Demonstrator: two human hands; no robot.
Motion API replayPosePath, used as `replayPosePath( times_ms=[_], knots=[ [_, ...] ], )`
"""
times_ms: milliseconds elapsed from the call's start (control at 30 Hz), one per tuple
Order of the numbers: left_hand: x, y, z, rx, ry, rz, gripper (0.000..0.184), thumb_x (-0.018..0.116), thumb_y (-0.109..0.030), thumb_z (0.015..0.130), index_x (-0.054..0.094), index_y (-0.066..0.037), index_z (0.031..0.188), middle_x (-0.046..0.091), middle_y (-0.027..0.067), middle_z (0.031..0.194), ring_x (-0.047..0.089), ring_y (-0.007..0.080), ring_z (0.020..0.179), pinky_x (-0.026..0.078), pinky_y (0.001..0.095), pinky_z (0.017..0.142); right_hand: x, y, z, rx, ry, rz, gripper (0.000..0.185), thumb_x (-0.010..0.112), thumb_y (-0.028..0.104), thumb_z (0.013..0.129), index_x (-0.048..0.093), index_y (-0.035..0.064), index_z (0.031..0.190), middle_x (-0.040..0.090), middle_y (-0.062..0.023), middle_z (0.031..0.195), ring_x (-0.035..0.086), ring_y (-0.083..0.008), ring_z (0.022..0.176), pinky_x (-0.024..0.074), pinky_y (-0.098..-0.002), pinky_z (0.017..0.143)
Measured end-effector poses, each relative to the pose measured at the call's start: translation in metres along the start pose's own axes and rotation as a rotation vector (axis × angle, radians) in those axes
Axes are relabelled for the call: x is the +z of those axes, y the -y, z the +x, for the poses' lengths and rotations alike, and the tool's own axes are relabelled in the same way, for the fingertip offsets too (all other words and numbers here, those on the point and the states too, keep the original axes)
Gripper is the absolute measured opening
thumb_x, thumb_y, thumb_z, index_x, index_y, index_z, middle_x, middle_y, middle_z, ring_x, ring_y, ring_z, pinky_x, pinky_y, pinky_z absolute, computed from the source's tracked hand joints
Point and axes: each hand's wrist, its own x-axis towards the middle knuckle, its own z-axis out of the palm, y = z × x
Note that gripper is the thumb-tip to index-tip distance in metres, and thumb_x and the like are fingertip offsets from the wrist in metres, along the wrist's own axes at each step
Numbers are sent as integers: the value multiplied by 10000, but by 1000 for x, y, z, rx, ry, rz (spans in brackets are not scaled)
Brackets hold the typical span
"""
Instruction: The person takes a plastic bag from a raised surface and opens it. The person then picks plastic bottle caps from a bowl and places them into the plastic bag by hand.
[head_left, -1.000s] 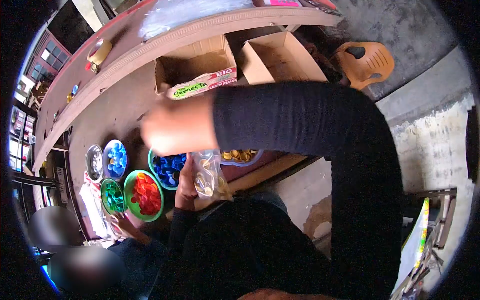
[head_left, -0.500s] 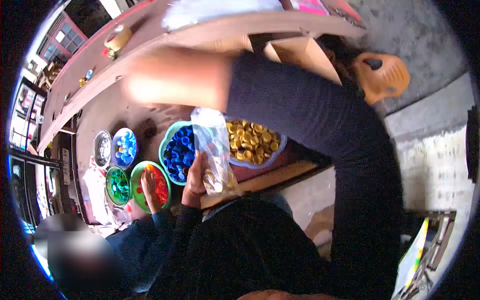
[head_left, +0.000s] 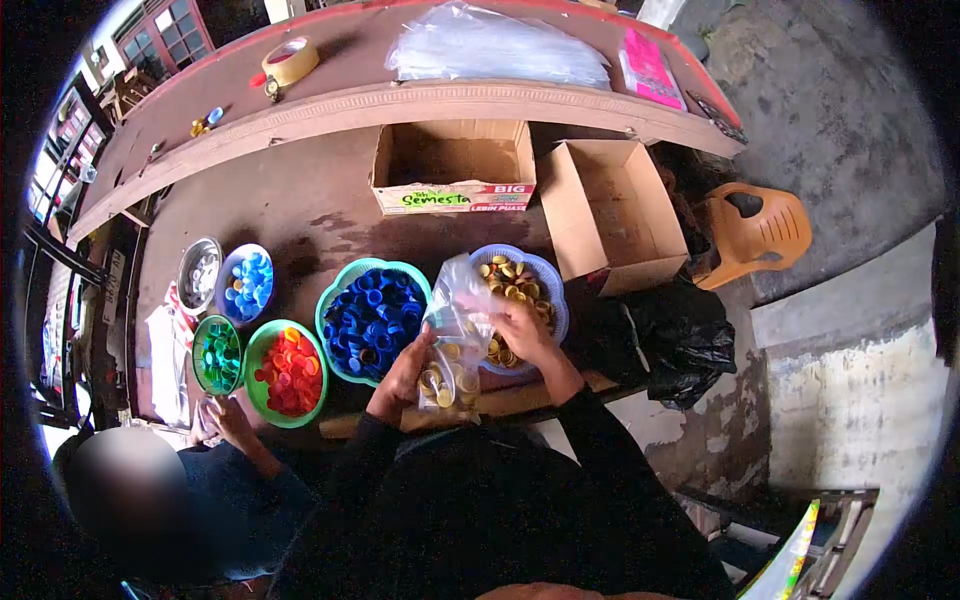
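My left hand [head_left: 403, 375] is closed on the side of a clear plastic bag [head_left: 458, 280], which hangs upright with several gold bottle caps [head_left: 447, 385] in its lower part. My right hand [head_left: 522, 328] is at the upper part of the bag, its fingers smeared by motion; whether it holds anything I cannot make out. Beneath and behind that hand stands a lavender basket [head_left: 561, 300] of gold caps, partly hidden by the hand and bag. Left of the bag is a scalloped mint-green basket [head_left: 322, 320] full of dark blue caps [head_left: 370, 312].
A co-worker's hand [head_left: 232, 422] is beside a green basin [head_left: 262, 400] of red caps. Smaller bowls hold green [head_left: 220, 357], light blue [head_left: 250, 283] and whitish caps [head_left: 203, 277]. Two cardboard boxes [head_left: 455, 195] [head_left: 615, 210] stand behind; plastic bags [head_left: 490, 50] and tape [head_left: 291, 62] lie on the raised shelf.
My right arm has come down from across the view to the bag. The co-worker's hand has left the red caps and moved left. My left hand still holds the bag.
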Motion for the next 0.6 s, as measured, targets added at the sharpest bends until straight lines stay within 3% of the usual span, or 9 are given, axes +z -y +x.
replayPosePath(
  times_ms=[67, 167, 267, 333, 367, 467, 533, 567, 600],
  knots=[
    [-10, 8, 8, -32, 32, -40, 609, 380, -545, 962, 474, -42, 1293, 611, 108, 1121, 623, 231, 949, 529, 394, 807, 0, -24, -18, 66, -47, -218, 360, 466, -39, 902, 608, 64, 1216, 635, -77, 1190, 564, -179, 1146, 431, -320, 995],
    [-5, 8, 1, -95, 102, -120, 613, 394, -557, 952, 464, -66, 1311, 574, 106, 1194, 592, 256, 1020, 513, 441, 852, 0, -1, -24, -337, 158, -801, 409, 539, 6, 810, 662, 205, 1145, 615, -24, 1206, 458, -211, 1272, 388, -360, 1044],
    [19, 3, -16, -144, 102, -251, 597, 359, -538, 970, 483, -42, 1278, 618, 105, 1120, 622, 226, 957, 522, 375, 847, 4, 27, -30, -391, 214, -1036, 355, 535, 52, 821, 675, 213, 1105, 589, 28, 1238, 434, -210, 1290, 345, -392, 1071],
    [-5, 34, 7, -44, 195, -273, 539, 398, -470, 981, 472, -36, 1291, 610, 90, 1137, 608, 205, 978, 510, 353, 852, 6, 30, -36, -376, 244, -1027, 346, 529, 93, 821, 674, 222, 1108, 585, 39, 1236, 410, -220, 1308, 320, -413, 1086],
    [-8, 35, 5, -35, 168, -69, 445, 459, -360, 977, 503, -18, 1259, 613, 78, 1127, 609, 183, 962, 512, 328, 813, 7, 27, -39, -374, 257, -1064, 349, 522, 94, 824, 670, 225, 1112, 582, 41, 1240, 414, -220, 1305, 325, -406, 1083],
    [-10, 39, 10, 43, 149, 258, 369, 505, -265, 958, 540, -3, 1215, 621, 67, 1109, 611, 168, 957, 509, 308, 786, 0, 19, -44, -338, 315, -1063, 404, 510, 30, 826, 646, 205, 1163, 565, 7, 1266, 418, -243, 1300, 324, -386, 1085],
    [-1, 35, 5, 60, 121, 276, 336, 524, -213, 949, 558, 11, 1197, 629, 70, 1098, 612, 169, 957, 509, 292, 783, -1, 15, -50, -101, 178, -578, 473, 467, -27, 817, 599, 149, 1235, 552, -59, 1283, 412, -266, 1304, 323, -373, 1086],
    [3, 35, 4, 65, 117, 240, 351, 537, -199, 945, 534, 1, 1233, 620, 71, 1122, 603, 173, 983, 509, 305, 812, -2, 24, -53, 17, 136, -311, 571, 441, -62, 781, 491, 70, 1334, 523, -117, 1301, 422, -252, 1291, 334, -349, 1070],
    [6, 34, 3, 69, 112, 204, 374, 550, -184, 941, 511, -9, 1269, 611, 72, 1145, 594, 177, 1009, 509, 318, 840, -3, 21, -58, 16, 137, -313, 571, 441, -62, 781, 491, 70, 1334, 523, -117, 1301, 422, -252, 1291, 334, -349, 1070]
  ],
)
